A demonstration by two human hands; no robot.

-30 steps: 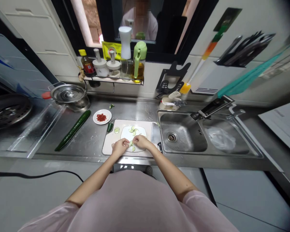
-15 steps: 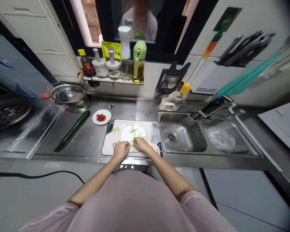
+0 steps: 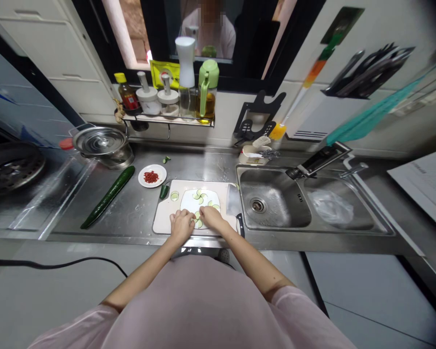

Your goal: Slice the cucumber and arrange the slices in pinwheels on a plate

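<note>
A white square plate [image 3: 188, 200] lies on the pale cutting board [image 3: 162, 215], with thin cucumber slices [image 3: 199, 223] set in pinwheel groups on it. My left hand [image 3: 182, 226] is at the plate's near left edge, fingertips pinched at a slice of the nearest group. From the right, my right hand [image 3: 211, 219] pinches at the same group, its fingers closed. My fingers partly hide these slices. A loose cucumber round [image 3: 175, 196] and a dark green cucumber end piece [image 3: 163, 192] are at the board's left. A knife [image 3: 234, 201] lies along its right side.
Left of the board are a small plate [image 3: 162, 181] of red pieces [image 3: 151, 177] and a whole cucumber [image 3: 109, 196]. A lidded steel pot [image 3: 103, 145] stands behind. The double sink [image 3: 276, 208] is on the right; a condiment shelf [image 3: 170, 119] hangs above the counter.
My hands stay over the same group of slices, with only slight finger movement. The view has shifted a little; nothing else has visibly moved.
</note>
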